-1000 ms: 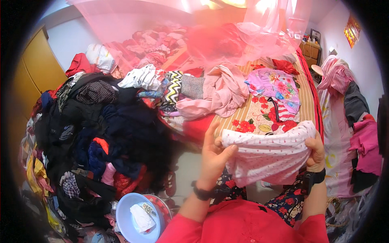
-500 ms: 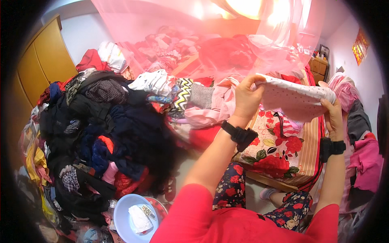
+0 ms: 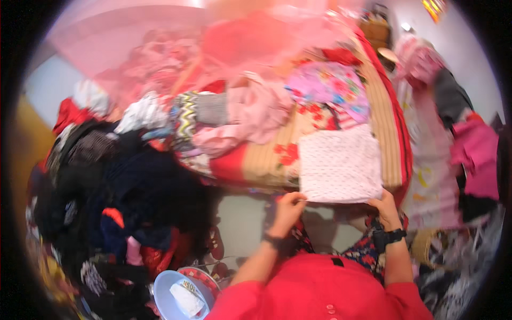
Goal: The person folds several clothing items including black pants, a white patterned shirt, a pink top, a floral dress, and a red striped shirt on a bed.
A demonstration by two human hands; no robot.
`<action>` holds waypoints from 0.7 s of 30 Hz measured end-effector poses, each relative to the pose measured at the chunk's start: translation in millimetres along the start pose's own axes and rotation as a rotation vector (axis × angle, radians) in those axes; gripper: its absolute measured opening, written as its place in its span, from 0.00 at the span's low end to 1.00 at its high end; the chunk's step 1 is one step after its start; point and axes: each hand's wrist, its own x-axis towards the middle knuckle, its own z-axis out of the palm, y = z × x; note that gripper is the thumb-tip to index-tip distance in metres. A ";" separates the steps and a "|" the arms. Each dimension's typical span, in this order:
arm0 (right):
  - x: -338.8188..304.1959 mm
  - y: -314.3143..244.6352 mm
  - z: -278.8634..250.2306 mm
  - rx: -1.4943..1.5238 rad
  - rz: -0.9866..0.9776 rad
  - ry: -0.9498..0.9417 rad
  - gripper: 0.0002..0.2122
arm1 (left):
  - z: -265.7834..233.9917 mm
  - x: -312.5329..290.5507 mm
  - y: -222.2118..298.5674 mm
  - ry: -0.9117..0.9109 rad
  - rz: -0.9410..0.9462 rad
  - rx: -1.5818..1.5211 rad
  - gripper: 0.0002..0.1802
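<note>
Striped bedding (image 3: 390, 152) with red flowers backs a thin white cloth (image 3: 341, 166), pink-flecked and spread nearly square at the near edge. Reaching forward, the left hand (image 3: 288, 211) pinches its near left corner; the right hand's (image 3: 387, 209) grip pinches the near right. Beyond lies a crumpled lilac floral garment (image 3: 326, 84).

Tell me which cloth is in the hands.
The white cloth with small marks, its near corners held by the left hand and right hand. The floral garment and plain pink cloth lie farther off, untouched.
</note>
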 end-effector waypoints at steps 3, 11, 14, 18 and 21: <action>-28.0 0.4 4.5 -0.016 0.023 -0.062 0.17 | -26.1 -34.1 22.6 -0.092 0.030 0.111 0.07; -11.4 -66.2 11.3 -0.109 -0.017 -0.175 0.19 | -46.5 -10.4 64.0 -0.132 0.035 0.109 0.04; 66.0 -70.2 15.2 0.017 -0.224 -0.022 0.17 | -32.4 74.9 70.0 -0.041 0.091 -0.190 0.11; 106.8 -78.2 29.9 -0.768 -0.421 0.483 0.19 | -8.1 122.5 74.6 0.232 0.290 0.089 0.20; 86.8 -63.2 50.1 -0.905 -0.689 0.494 0.20 | 27.7 115.0 70.5 0.200 0.663 0.455 0.30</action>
